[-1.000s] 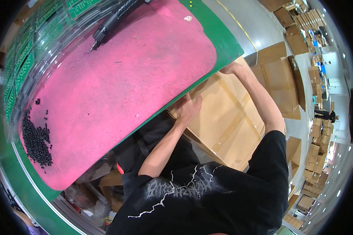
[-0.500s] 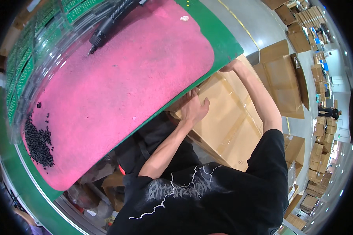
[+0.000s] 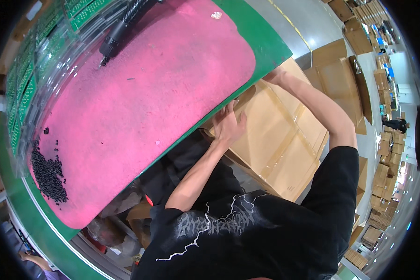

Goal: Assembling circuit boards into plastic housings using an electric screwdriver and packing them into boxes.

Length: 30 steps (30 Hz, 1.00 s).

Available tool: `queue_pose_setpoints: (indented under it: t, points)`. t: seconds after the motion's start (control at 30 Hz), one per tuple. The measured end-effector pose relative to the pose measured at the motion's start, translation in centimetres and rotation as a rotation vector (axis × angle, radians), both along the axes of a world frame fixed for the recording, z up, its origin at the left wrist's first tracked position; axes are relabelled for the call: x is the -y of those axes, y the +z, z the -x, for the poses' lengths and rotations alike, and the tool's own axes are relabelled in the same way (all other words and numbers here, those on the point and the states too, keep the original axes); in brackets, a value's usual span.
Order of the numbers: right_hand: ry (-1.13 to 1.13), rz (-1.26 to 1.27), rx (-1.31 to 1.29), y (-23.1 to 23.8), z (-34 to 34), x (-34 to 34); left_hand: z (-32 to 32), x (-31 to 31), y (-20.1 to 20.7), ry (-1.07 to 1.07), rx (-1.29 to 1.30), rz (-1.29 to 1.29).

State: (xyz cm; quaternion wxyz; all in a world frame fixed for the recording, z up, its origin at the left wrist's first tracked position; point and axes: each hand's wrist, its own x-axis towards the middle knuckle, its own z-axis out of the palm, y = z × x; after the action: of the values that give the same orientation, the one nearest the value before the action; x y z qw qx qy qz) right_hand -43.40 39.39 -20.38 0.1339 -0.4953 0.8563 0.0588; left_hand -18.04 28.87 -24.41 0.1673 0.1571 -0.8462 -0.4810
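Note:
A large brown cardboard box, taped along its top seam, sits below the table edge in front of me. My left hand lies flat on the box's near top, fingers spread, beside the green table rim. My right hand reaches to the box's far corner and curls over its edge; the table partly hides its fingers. A pink mat covers the green table on my left.
A pile of small black parts lies on the mat's near end. A black hand tool rests at the far end, beside clear trays of green circuit boards. Flattened cartons lie on the floor, and stacked boxes line the right.
Both hands stay on the box. My left hand has slid slightly toward the table edge; my right hand has barely shifted at the far corner.

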Motion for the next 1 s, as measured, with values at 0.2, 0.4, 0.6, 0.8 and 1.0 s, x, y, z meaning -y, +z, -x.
queue_pose_setpoints:
  t: [0.2,0.4,0.6,0.8,1.0]
  points:
    - [-0.006,0.006,-0.106,1.6,4.3,-3.9,-0.2,-0.3,-1.4,0.008,-0.035,0.042]
    - [-0.074,-0.058,-0.149,3.9,1.8,-6.0,-0.3,0.4,-2.0,0.053,-0.083,0.094]
    - [0.062,0.2,-0.002,3.8,1.4,-4.2,-0.2,0.3,-1.6,0.025,-0.048,0.086]
    - [-0.091,0.052,0.224,4.0,0.2,-2.5,1.2,0.8,1.6,-0.16,0.272,0.026]
    - [0.062,-0.097,0.133,4.8,0.2,-0.7,2.6,-0.3,2.4,-0.154,0.434,-0.017]
